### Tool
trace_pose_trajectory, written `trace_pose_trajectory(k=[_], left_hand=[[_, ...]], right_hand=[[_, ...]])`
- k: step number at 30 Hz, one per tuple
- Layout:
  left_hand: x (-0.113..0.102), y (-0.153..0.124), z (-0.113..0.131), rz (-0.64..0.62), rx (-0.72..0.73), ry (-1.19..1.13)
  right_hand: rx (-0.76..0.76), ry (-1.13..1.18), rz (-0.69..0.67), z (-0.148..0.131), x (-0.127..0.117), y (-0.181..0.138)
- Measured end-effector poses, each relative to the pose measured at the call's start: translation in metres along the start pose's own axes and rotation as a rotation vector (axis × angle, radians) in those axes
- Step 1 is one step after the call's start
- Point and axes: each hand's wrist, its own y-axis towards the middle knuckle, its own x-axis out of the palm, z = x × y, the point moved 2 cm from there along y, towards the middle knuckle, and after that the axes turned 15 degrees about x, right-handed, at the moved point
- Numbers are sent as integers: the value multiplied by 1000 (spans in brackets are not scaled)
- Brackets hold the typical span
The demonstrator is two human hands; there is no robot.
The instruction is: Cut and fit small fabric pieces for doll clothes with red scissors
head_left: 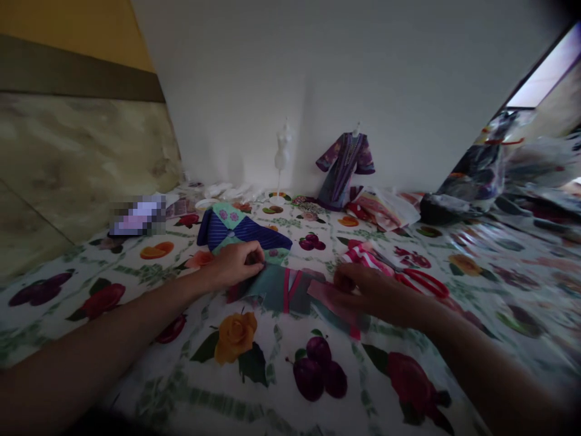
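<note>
right now, the grip of the left hand (233, 264) pinches the edge of a teal cloth doll garment (272, 290); the right hand's (370, 293) fingers press together on a pink fabric strip (333, 303), just beside red-handled scissors (422, 283), all mid-way across a white fruit-print cloth (149, 363).

1. The left forearm (91, 345) is showing bare, running from the wrist out past the lower left edge of the view.
2. The right forearm (494, 369) is showing bare as well, slim and dim with shadow, running past the lower right edge.
3. The left hand (233, 264) and the right hand (374, 293) are appearing bare, their finer details lost in the low light.
</note>
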Motion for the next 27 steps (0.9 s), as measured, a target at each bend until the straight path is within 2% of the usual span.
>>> trace_pose_trajectory(k=[7, 11, 15, 19, 24, 27], left_hand=[[-2, -2, 0, 6, 11, -11], [3, -5, -1, -73, 16, 74], [10, -7, -1, -183, 39, 60], [13, -8, 2, -176, 35, 43], [16, -8, 1, -166, 74, 50], [18, -10, 0, -177, 75, 60]], right_hand=[[-29, -17, 8, -17, 7, -5], [-31, -29, 6, -28, 1, -11], [-40, -25, 28, -21, -6, -9], [-22, -12, 41, -10, -9, -6], [46, 207, 235, 0, -7, 9], [118, 393, 261, 11, 1, 24]])
